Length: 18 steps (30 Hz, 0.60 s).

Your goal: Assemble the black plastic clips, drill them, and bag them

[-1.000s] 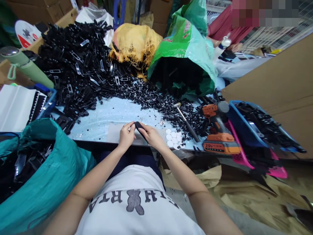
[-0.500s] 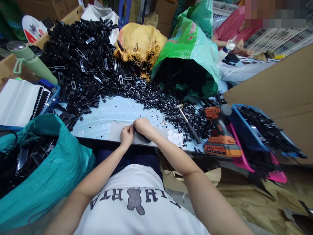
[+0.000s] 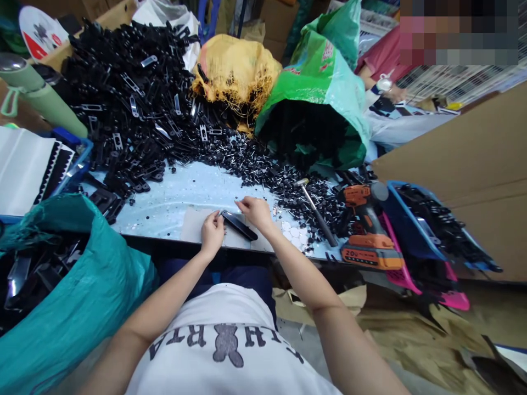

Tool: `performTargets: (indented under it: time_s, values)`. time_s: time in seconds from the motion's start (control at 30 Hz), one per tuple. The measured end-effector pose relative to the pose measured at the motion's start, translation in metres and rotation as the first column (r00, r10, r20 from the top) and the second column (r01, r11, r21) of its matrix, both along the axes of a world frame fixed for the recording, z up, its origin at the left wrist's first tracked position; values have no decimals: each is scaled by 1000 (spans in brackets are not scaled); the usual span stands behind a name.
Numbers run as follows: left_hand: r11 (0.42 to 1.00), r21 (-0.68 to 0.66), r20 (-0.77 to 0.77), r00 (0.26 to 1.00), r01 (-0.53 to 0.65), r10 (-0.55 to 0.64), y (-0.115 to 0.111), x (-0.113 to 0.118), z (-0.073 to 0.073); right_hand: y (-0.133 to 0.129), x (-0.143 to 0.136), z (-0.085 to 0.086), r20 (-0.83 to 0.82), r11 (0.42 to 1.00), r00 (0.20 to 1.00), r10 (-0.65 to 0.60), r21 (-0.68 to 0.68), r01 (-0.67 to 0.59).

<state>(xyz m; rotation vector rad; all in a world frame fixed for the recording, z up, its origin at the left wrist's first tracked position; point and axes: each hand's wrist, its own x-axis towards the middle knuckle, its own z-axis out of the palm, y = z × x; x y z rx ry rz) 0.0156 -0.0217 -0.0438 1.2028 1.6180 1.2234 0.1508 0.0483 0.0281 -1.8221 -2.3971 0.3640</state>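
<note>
A long black part (image 3: 239,225) lies slanted on a pale board (image 3: 191,225) near the table's front edge. My left hand (image 3: 213,235) pinches the part's upper left end between thumb and fingers. Just above and right of the part is my right hand (image 3: 256,213), off it, with thumb and fingertips pressed together on something small and dark that I cannot make out. Behind the hands spreads a heap of small black pieces and pins (image 3: 263,164). A hammer (image 3: 316,211) rests to the right, beside round pale discs (image 3: 294,233).
An orange drill (image 3: 370,230) stands at the right edge, by a blue basket (image 3: 436,219). Black parts (image 3: 135,99) are piled at the back left. A green bag (image 3: 317,93), a yellow sack (image 3: 239,66) and a teal sack (image 3: 102,280) surround the table. Another person's hand (image 3: 395,93) shows behind.
My right hand has moved right and off the black part, which now shows more fully. My left hand stays at its end. The view has shifted slightly.
</note>
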Motion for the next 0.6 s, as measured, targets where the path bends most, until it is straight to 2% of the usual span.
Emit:
performTargets:
  time_s: [0.03, 0.1, 0.13, 0.2, 0.23, 0.3, 0.33, 0.37, 0.43, 0.53, 0.57, 0.6]
  values:
    - [1000, 2, -66, 998, 1, -1, -2, -2, 4, 4, 9, -3, -30, 999, 999, -42, 29, 42]
    - [998, 57, -307, 952, 32, -13, -6, -9, 16, 11, 25, -8, -98, 996, 995, -27, 79, 35]
    - [992, 98, -437, 899, 85, -34, -6, -13, 23, 14, 33, -9, -130, 996, 991, 3, 91, 9]
    - [946, 145, -623, 770, 289, -139, -1, -19, 34, 21, 48, -9, -147, 997, 989, 19, 75, -8]
    - [894, 138, -677, 700, 425, -228, 4, -21, 38, 26, 55, -8, -132, 998, 991, -5, 58, 13]
    - [740, 76, -731, 542, 668, -414, 15, -22, 41, 41, 70, -2, -96, 996, 993, -66, 49, 70]
    - [671, 39, -744, 469, 741, -476, 21, -22, 41, 51, 78, 2, -87, 993, 992, -92, 64, 98]
    - [627, 6, -755, 415, 779, -508, 26, -21, 41, 64, 87, 7, -83, 988, 989, -119, 90, 126]
    - [618, -21, -787, 368, 786, -495, 33, -20, 40, 95, 104, 17, -58, 969, 980, -192, 150, 198]
    - [691, 11, -840, 382, 722, -386, 35, -23, 40, 143, 124, 27, 38, 915, 934, -355, 220, 338]
    - [712, 27, -847, 394, 702, -356, 34, -24, 40, 157, 127, 28, 81, 913, 929, -362, 232, 335]
    - [725, 41, -850, 406, 687, -336, 32, -26, 41, 169, 128, 27, 131, 932, 939, -317, 226, 283]
